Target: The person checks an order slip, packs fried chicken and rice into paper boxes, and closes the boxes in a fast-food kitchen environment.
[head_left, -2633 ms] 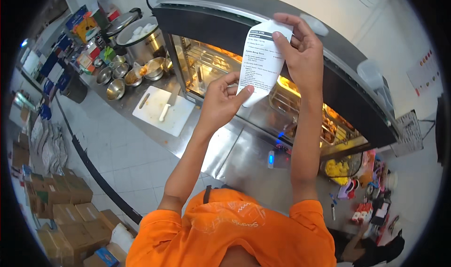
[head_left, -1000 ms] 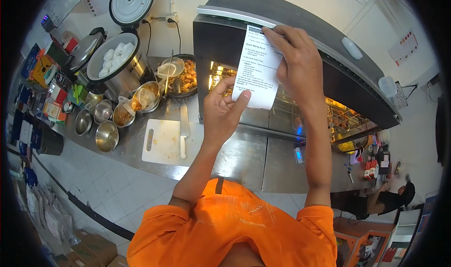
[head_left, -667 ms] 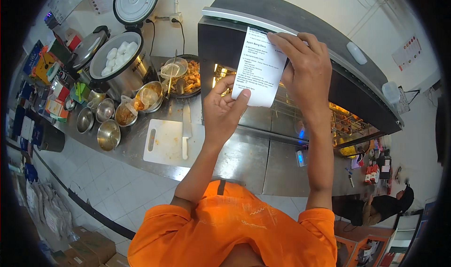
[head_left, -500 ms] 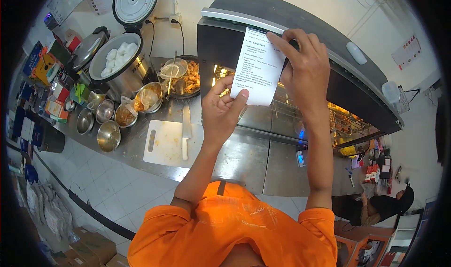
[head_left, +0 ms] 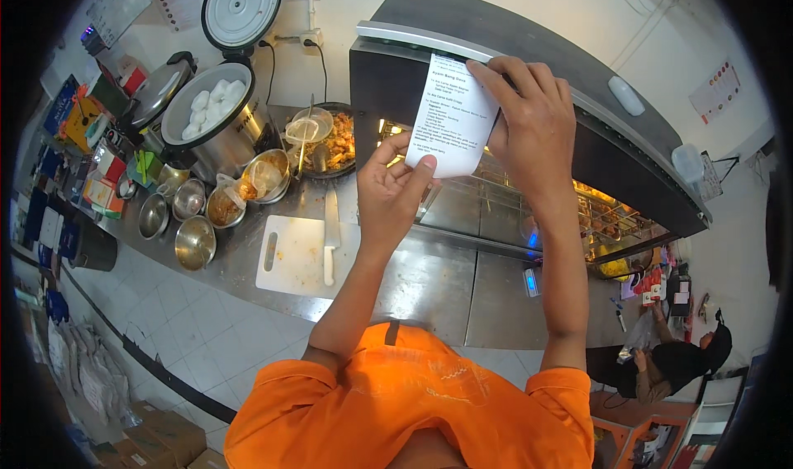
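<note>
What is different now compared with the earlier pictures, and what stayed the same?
The view has turned, showing the frying pan. The right hand shifted from the top of the receipt to its upper right edge. A co-worker's arm just stretched toward the counter. The left hand still pinches the receipt's lower left; the knife stays on the board.

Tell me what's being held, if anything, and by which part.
A long white printed paper slip: the left hand pinches its lower-left part, the right hand its upper-right edge.

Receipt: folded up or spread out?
Spread out: the receipt shows its printed face as one long strip between left hand and right hand. Whether its top bends back, I cannot tell.
</note>
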Demonstrator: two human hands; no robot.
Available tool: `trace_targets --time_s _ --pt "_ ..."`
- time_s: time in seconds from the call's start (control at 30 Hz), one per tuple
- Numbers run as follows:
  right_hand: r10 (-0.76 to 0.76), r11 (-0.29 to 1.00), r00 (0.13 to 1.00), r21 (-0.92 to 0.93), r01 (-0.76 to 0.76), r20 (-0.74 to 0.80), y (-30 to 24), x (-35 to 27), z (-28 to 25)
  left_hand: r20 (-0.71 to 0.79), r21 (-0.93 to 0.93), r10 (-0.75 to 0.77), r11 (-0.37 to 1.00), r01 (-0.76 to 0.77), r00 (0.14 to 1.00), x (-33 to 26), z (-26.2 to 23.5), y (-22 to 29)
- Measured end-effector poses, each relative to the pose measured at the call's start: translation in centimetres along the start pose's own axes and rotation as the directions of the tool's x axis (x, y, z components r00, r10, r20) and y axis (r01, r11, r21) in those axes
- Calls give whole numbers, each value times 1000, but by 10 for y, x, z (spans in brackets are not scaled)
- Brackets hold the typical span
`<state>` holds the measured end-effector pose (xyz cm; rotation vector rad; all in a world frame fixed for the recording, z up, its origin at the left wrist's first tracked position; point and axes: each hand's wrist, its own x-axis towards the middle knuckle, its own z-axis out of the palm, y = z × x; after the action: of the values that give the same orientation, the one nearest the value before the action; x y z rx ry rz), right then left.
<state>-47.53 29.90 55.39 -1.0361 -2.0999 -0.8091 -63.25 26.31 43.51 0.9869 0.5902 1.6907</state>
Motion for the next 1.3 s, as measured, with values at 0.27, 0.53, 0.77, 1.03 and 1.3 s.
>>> trace_targets --time_s 0.27,0.53,0.77,1.03,1.3 --pt "17 1000 999 9 -16 -39 3 -3 -5 17 8 -22 1000 22 1000 0 0 -1" --pt "48 998 998 -34 -49 -44 2 -8 -2 24 -19 -25 1000 25 999 -4 4 -5" --pt "67 996 997 -48 -68 -33 5 -10 -4 16 16 -29 999 28 999 -5 0 2" --pt "64 998 996 -3 -64 -65 6 -14 -9 15 18 -43 999 43 999 -5 -2 0" --pt "194 958 970 240 -155 -149 12 -23 -30 30 51 -60 997 58 998 -3 1 1"
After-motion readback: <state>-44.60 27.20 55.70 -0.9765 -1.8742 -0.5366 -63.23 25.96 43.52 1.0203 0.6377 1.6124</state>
